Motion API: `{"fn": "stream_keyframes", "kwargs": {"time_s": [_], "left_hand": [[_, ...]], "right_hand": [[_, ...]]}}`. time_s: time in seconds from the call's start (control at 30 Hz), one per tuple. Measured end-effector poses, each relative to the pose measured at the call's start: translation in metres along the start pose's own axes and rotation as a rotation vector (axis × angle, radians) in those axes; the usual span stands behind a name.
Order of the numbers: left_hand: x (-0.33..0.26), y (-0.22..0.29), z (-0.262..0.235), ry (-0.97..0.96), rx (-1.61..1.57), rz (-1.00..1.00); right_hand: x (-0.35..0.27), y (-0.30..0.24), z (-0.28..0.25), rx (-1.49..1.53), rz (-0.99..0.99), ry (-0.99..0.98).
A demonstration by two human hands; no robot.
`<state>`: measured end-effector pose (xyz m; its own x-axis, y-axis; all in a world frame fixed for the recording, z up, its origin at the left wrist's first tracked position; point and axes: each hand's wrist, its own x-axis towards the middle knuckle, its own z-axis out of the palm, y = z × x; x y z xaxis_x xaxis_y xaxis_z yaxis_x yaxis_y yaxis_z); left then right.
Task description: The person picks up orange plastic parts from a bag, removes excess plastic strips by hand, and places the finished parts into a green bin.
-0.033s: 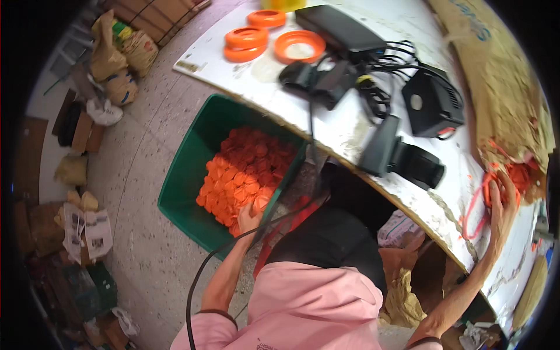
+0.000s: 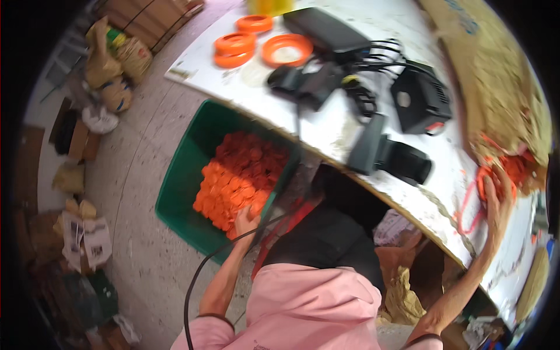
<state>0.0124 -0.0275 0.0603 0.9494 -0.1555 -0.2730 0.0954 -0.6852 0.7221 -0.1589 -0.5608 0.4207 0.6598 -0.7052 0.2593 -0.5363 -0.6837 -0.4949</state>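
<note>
White tabletop (image 2: 245, 87) beside green bin (image 2: 181, 181); hands (image 2: 246, 223) touch orange pieces (image 2: 233, 184).

Near the left corner of the counter (image 2: 198, 64) lie four orange rings (image 2: 234, 49), two stacked. Beside its edge stands one green bin (image 2: 179, 189), its orange pieces (image 2: 230, 188) too many to count. There is one left hand (image 2: 246, 223), one right hand (image 2: 500, 189).

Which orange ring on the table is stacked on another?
The upper round orange ring at left rests on the lower ring; the far ring and wide ring lie singly.
</note>
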Motion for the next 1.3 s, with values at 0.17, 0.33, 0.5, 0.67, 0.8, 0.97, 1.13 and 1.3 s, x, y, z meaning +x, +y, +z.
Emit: {"fn": "stream_keyframes", "kwargs": {"time_s": [0.17, 0.33, 0.5, 0.67, 0.8, 0.97, 1.13, 1.3], "left_hand": [[-0.045, 0.114, -0.042, -0.182, -0.305, 0.173], [-0.079, 0.24, -0.055, -0.315, -0.344, 0.506], [-0.109, 0.334, -0.046, -0.555, -0.408, 0.876], [-0.113, 0.413, -0.025, -0.557, -0.488, 1.134], [-0.107, 0.453, -0.003, -0.516, -0.525, 1.107], [-0.105, 0.473, 0.029, -0.643, -0.696, 0.893], [-0.104, 0.479, 0.042, -0.767, -0.878, 0.59], [-0.102, 0.481, 0.033, -0.778, -0.784, 0.527]], "right_hand": [[-0.003, -0.004, 0.014, 0.096, -0.054, 0.02], [-0.013, -0.023, -0.001, 0.058, -0.144, 0.081], [-0.017, -0.031, -0.001, 0.269, -0.142, -0.135], [-0.021, -0.031, -0.008, 0.282, -0.174, -0.118], [-0.025, -0.022, -0.015, 0.27, -0.183, -0.062], [-0.025, -0.03, -0.009, 0.276, -0.277, 0.016], [-0.027, -0.046, 0.002, 0.449, -0.5, 0.003], [-0.029, -0.052, 0.004, 0.477, -0.644, -0.085]]}}
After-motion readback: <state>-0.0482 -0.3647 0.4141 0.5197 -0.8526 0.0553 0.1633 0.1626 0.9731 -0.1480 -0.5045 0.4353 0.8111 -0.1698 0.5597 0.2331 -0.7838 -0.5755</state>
